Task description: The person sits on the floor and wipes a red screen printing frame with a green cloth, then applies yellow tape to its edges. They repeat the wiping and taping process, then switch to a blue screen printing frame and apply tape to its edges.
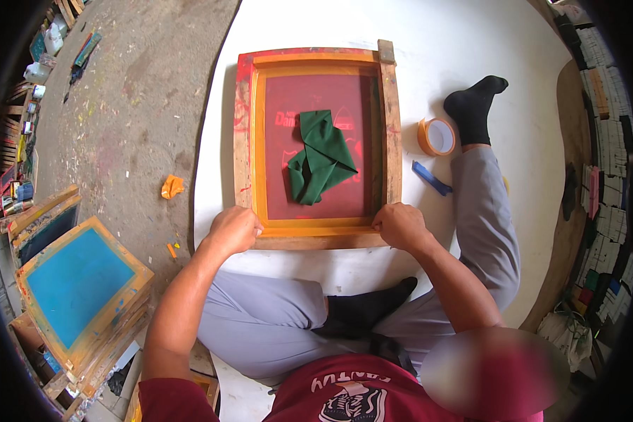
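Observation:
A wooden screen printing frame [388, 133] lies before me on a white surface. Orange tape [309, 226] lines its inner edges around a dark red mesh [281, 91] with lighter designs. A crumpled dark green cloth [323, 158] rests on the mesh. My left hand [233, 228] is closed at the frame's near left corner, fingers curled at the taped edge. At the near right corner my right hand [402, 226] is closed in the same way. Their fingertips are partly hidden, so whether they also pinch the tape's ends I cannot tell.
Right of the frame are a roll of orange tape [436, 136] and a blue cutter [431, 178], beside my outstretched leg [482, 204]. A blue-meshed screen frame [77, 281] leans at the lower left. Crumpled orange tape [172, 186] lies on the concrete floor [133, 105].

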{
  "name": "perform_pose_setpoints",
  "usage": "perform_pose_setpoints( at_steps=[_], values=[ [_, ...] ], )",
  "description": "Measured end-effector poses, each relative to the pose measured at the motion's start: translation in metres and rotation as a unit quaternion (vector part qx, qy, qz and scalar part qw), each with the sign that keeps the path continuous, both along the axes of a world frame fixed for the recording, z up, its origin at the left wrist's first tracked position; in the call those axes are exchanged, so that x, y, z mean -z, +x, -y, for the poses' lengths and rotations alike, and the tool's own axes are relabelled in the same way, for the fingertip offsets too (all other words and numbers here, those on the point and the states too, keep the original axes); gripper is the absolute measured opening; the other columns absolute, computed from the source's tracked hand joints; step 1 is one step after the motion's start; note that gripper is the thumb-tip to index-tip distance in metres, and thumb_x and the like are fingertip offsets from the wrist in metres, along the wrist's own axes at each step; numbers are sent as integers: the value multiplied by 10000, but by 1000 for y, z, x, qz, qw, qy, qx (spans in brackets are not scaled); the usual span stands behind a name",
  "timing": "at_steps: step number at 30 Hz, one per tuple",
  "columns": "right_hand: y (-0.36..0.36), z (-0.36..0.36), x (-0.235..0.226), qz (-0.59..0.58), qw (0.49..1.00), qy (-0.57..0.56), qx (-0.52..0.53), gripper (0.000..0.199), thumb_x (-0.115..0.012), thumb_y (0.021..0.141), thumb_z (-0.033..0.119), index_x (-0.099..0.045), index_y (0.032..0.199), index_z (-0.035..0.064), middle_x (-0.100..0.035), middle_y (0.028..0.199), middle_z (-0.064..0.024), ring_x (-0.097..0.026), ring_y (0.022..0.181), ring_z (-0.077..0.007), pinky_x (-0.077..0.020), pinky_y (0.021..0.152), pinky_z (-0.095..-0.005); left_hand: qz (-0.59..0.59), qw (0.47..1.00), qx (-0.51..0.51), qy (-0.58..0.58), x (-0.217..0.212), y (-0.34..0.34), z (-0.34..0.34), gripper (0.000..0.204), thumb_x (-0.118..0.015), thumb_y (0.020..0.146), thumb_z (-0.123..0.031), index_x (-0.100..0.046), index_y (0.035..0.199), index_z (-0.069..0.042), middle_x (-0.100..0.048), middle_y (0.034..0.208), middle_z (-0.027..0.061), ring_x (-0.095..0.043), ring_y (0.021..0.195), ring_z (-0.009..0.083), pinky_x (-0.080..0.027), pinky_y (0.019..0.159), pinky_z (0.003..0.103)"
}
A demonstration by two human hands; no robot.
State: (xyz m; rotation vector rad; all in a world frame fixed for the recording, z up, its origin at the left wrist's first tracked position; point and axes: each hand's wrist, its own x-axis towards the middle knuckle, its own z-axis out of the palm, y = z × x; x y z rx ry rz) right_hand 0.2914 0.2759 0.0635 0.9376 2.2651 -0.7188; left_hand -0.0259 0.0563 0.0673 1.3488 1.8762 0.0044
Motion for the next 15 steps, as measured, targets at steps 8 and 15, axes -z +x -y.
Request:
perform_pose_setpoints(
  at_steps=[8, 15],
  values=[
    [-3, 1, 0, 15, 1000, 15, -22, 189, -640, 883, 127, -824, 928, 129, -787, 946, -161, -770, 932, -361, -615, 827, -467, -56, 995, 79, -22, -2, 0, -6, 93, -749, 899, -133, -816, 849, -93, -749, 840, 149, -731, 873, 372, -561, 787, 497],
    [-3, 6, -2, 23, 999, 17, -33, 181, -656, 873, 104, -820, 944, 133, -790, 958, -154, -776, 945, -356, -620, 823, -467, -78, 990, 109, -51, -2, 3, -10, 107, -741, 894, -157, -833, 853, -119, -775, 885, 169, -757, 943, 363, -596, 835, 498]
  ],
)
